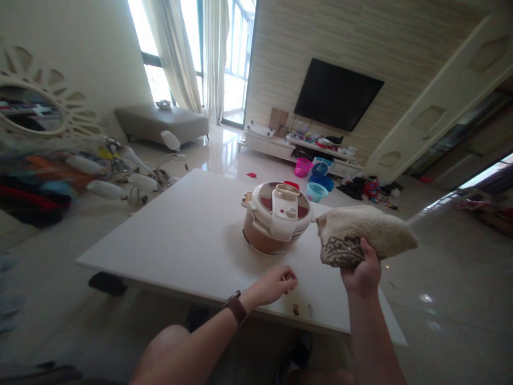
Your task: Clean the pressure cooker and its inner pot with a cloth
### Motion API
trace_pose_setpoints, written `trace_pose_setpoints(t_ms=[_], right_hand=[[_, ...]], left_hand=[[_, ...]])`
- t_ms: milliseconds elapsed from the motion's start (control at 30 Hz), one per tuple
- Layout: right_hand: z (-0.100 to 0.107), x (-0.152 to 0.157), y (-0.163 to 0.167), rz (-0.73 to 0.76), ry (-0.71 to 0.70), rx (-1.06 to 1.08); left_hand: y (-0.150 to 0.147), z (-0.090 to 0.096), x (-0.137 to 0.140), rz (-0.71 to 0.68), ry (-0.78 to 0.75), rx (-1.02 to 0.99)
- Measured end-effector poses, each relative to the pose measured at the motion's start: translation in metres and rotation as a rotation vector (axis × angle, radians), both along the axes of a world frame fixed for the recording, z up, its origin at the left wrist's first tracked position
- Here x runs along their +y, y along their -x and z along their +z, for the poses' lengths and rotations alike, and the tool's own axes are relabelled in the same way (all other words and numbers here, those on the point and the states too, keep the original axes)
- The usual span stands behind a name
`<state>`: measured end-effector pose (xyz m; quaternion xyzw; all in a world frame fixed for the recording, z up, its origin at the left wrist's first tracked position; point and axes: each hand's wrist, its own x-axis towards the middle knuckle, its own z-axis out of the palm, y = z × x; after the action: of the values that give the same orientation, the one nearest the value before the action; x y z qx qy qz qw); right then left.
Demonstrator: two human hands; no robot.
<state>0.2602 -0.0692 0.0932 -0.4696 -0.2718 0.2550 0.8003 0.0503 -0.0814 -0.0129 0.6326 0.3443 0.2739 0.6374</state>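
Observation:
My right hand (365,270) is closed on a folded beige towel (368,230) with a brown pattern on one part, held up over the right side of the white table (180,230). My left hand (276,283), with a brown-strapped watch (237,309) on the wrist, is low over the table near its front edge. Its fingers are curled, and what they may hold is too small to make out. Just beyond it stands a cream and brown electric pressure cooker (276,219) with its lid on. Near the front edge lie a small brownish piece (295,309) and a thin metallic piece (310,310).
Past the table are a pink basket (303,167), a light blue basket (316,191) and clothes (374,190) on the floor. A floor lamp with white shades (142,183) stands at the left. A television (339,93) hangs above a cluttered low cabinet (268,144).

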Motion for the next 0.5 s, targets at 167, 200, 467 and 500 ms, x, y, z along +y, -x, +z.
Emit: trace_pose_setpoints(t_ms=[167,200,467,500], right_hand=[[0.016,0.043,0.040,0.131,0.187,-0.823],[0.016,0.053,0.053,0.197,0.196,-0.972],[0.016,0.099,0.082,0.363,0.228,-1.500],[0.016,0.096,0.074,0.384,0.218,-1.457]], left_hand=[[0.015,-0.003,0.007,0.205,-0.323,0.232],[0.018,-0.003,0.011,0.251,-0.312,0.213],[0.037,-0.011,0.038,0.474,-0.080,0.000],[0.038,-0.012,0.039,0.479,-0.072,-0.008]])
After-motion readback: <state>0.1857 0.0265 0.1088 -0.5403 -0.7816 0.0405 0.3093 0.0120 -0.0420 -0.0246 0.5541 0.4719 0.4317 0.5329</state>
